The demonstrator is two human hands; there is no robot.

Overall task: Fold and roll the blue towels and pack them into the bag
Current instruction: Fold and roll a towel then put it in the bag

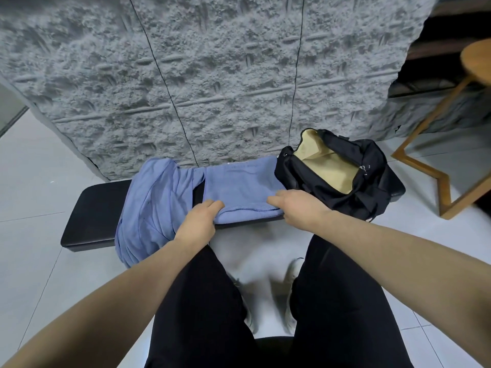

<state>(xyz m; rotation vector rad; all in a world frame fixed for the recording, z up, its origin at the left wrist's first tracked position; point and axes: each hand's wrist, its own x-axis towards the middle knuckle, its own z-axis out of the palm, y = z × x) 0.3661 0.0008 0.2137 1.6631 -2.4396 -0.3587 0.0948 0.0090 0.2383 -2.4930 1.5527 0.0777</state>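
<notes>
A folded blue towel (239,184) lies flat on the black padded bench (93,208), its near edge rolled up a little. My left hand (200,217) grips the left end of that rolled edge. My right hand (297,205) grips the right end, fingers curled over the cloth. A second blue towel (154,208) lies crumpled to the left and hangs over the bench's front. The black bag (372,192) stands open at the bench's right end, showing its tan lining (324,163).
A rough grey wall panel (212,75) rises right behind the bench. A wooden stool (451,134) stands on the pale tiled floor at the right. My legs in black trousers and my shoes are below the bench.
</notes>
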